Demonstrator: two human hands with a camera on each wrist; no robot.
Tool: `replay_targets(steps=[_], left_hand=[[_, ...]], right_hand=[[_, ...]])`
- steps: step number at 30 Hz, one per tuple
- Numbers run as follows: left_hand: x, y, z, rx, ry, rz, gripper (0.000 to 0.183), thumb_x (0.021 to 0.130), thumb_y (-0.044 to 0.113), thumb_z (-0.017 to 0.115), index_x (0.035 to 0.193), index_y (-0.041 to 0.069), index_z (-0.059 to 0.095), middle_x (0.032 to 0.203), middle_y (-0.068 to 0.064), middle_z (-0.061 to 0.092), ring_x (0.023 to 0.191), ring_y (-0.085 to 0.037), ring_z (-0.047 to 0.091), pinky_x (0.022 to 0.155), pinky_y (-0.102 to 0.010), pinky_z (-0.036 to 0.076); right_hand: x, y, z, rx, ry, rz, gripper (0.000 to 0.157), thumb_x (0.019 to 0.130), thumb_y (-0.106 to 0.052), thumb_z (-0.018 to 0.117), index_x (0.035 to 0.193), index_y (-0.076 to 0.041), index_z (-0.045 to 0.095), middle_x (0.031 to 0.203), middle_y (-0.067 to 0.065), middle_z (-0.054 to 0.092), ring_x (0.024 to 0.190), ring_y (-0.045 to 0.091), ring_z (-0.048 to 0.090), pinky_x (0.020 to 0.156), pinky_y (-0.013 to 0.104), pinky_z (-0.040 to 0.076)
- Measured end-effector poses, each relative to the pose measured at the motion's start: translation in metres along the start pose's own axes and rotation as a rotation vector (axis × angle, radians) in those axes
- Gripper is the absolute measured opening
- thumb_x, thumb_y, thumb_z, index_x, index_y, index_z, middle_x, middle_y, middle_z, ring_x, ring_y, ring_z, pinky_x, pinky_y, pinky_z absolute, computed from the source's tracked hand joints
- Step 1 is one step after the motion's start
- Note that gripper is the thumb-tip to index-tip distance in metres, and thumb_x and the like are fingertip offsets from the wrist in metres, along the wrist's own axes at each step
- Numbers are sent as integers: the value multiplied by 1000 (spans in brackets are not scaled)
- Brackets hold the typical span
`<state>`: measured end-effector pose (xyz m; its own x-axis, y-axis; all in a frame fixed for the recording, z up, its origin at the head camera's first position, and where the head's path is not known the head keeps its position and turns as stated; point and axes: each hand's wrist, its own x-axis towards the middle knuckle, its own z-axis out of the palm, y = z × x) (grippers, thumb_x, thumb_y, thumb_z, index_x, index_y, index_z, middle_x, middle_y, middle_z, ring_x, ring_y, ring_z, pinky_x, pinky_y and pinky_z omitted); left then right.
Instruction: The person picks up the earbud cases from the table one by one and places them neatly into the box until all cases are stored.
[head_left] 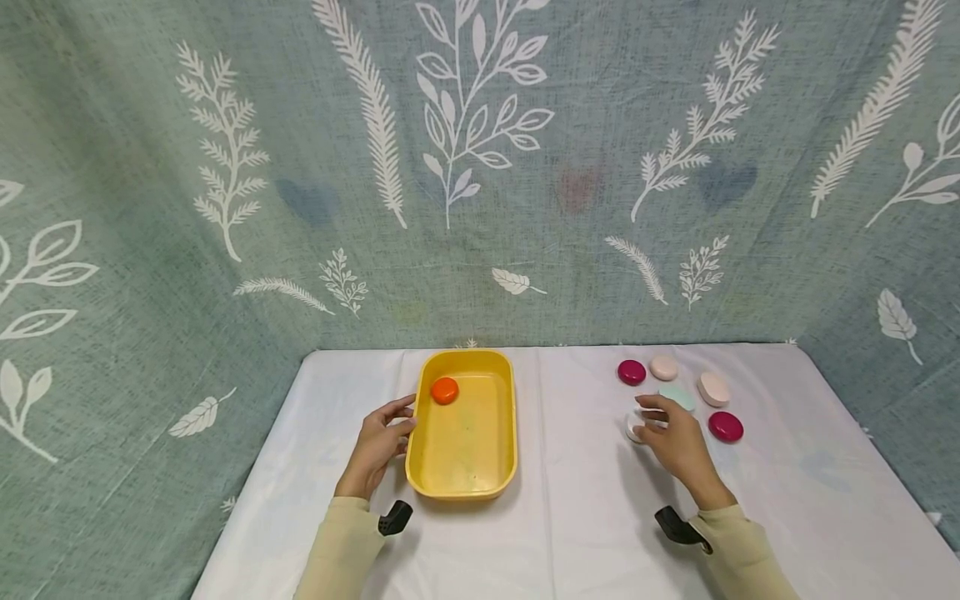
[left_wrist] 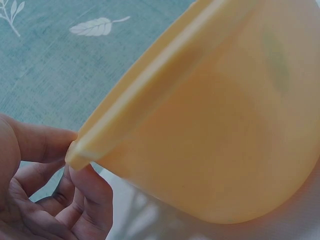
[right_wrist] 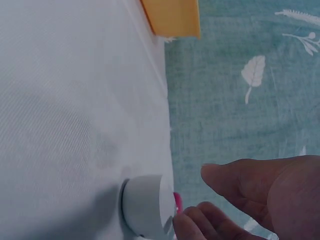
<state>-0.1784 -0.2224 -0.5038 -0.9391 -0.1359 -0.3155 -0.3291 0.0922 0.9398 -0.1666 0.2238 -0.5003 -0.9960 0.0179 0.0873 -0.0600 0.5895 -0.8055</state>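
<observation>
The left hand is pinching the rim of a yellow tub, which is standing just to its right with an orange disc lying inside. The right hand is holding its thumb and fingers apart over a white round block; the block is sitting right by the fingertips, though whether they are touching is hard to tell. Beyond this hand, a mint piece and a crimson disc are lying.
</observation>
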Motion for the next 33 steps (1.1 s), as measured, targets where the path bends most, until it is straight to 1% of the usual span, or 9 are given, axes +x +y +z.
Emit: replay_targets(steps=[5, 11, 14, 18, 20, 26, 29, 33], left_hand=[[0, 0, -1, 4, -7, -8, 47, 105, 5, 61, 152, 7, 57, 133, -18, 53, 77, -20, 58, 62, -26, 52], [1, -1, -1, 9, -9, -14, 48, 106, 5, 60, 153, 9, 55, 136, -19, 52, 78, -20, 58, 62, -26, 52], [0, 0, -1, 10, -10, -8, 48, 106, 5, 60, 153, 8, 55, 136, -20, 52, 77, -20, 58, 62, -26, 52], [-1, 1, 0, 14, -11, -6, 48, 105, 5, 60, 153, 8, 56, 135, -20, 52, 78, -20, 58, 63, -26, 52], [-1, 2, 0, 17, -8, -11, 47, 105, 4, 60, 152, 8, 57, 135, -19, 52, 78, -20, 58, 63, -25, 52], [-1, 2, 1, 23, 2, -19, 47, 105, 4, 60, 152, 8, 57, 134, -18, 53, 79, -20, 58, 64, -25, 53], [-1, 3, 1, 23, 5, -20, 47, 105, 4, 61, 152, 8, 57, 133, -18, 53, 78, -20, 58, 63, -25, 53], [-2, 3, 1, 21, 5, -21, 47, 105, 5, 61, 152, 9, 58, 134, -18, 52, 78, -20, 58, 63, -25, 53]], right_hand=[[-3, 2, -3, -18, -7, 6, 46, 89, 10, 76, 133, 12, 62, 132, 34, 62, 123, 49, 63, 100, 49, 54], [-4, 4, -5, -52, -20, 36, 48, 90, 9, 75, 135, 12, 61, 137, 36, 58, 125, 51, 62, 101, 51, 53], [-4, 4, -4, -75, -38, 44, 49, 90, 8, 76, 136, 11, 60, 139, 39, 56, 121, 51, 64, 99, 54, 54], [-4, 5, -1, -114, -55, 38, 50, 88, 7, 77, 135, 11, 60, 136, 40, 58, 111, 48, 69, 95, 57, 57], [-4, 5, 1, -122, -54, 26, 51, 87, 8, 77, 135, 11, 60, 135, 40, 59, 110, 47, 68, 96, 58, 56], [-3, 4, 9, -111, -33, -26, 51, 82, 15, 78, 131, 15, 61, 130, 38, 61, 120, 52, 62, 99, 59, 54], [-4, 4, 12, -116, -21, -64, 53, 79, 19, 78, 129, 15, 62, 127, 36, 62, 119, 52, 61, 98, 59, 54], [-3, 5, 16, -134, -21, -99, 54, 77, 19, 79, 128, 15, 63, 125, 35, 62, 117, 52, 60, 98, 61, 53]])
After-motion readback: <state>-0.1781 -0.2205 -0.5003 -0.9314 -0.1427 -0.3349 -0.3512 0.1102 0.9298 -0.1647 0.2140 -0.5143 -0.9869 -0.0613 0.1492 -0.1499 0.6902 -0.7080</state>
